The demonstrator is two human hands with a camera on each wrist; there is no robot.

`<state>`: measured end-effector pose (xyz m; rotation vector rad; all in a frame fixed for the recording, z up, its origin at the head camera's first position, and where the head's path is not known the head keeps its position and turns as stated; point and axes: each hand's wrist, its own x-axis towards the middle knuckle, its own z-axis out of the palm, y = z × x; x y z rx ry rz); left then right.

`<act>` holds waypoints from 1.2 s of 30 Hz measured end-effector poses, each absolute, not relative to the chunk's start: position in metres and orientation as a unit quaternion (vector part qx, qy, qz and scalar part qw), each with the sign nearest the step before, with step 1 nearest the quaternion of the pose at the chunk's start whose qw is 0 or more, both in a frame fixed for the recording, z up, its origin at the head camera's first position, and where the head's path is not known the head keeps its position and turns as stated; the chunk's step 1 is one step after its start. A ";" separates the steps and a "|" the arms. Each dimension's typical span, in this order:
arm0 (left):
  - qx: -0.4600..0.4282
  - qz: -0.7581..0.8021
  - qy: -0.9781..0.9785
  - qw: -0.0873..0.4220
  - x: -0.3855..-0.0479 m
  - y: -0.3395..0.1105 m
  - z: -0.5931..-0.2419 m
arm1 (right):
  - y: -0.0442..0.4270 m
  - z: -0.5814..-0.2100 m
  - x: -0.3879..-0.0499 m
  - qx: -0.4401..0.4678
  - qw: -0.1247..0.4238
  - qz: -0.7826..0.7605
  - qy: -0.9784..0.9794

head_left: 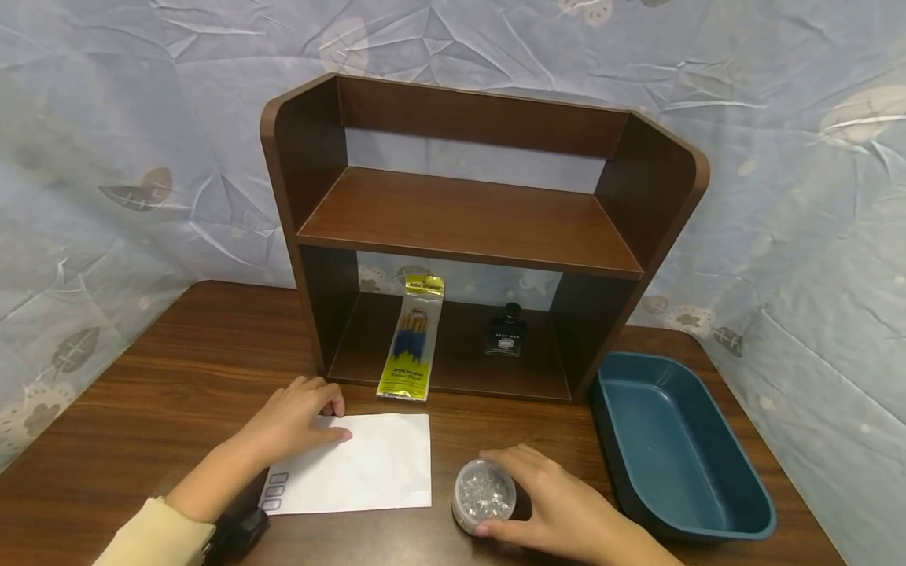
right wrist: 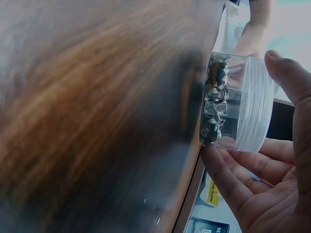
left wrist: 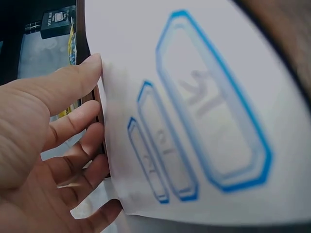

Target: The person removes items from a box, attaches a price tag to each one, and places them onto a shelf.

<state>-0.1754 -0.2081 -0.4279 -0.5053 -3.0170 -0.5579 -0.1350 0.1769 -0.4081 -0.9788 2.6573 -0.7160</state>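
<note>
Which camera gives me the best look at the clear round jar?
The right wrist view: it shows the clear round jar close and side-on, with its ridged lid and the shiny pieces inside. The head view shows it smaller, from above, by the right hand. The left wrist view doesn't show it.

The left forearm [head_left: 226,468], sleeved partway, reaches in from the lower left of the head view; the left hand [head_left: 304,424] lies palm down, its fingers [left wrist: 75,124] loosely bent and thumb [left wrist: 73,83] outstretched. From the lower right comes the bare right forearm [head_left: 630,544], the right hand [head_left: 548,499] gripping, thumb set opposite the curved fingers.
</note>
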 end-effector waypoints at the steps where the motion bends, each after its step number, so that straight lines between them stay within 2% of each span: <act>1: -0.162 -0.181 -0.970 0.016 -0.176 -0.208 -0.428 | 0.177 -0.408 -0.135 -0.332 0.112 -0.243 0.904; 17: -0.156 -0.186 -0.970 0.008 -0.180 -0.208 -0.429 | 0.174 -0.411 -0.135 -0.328 0.132 -0.246 0.902; 36: -0.135 -0.198 -0.971 0.006 -0.179 -0.208 -0.430 | 0.173 -0.415 -0.135 -0.337 0.131 -0.256 0.896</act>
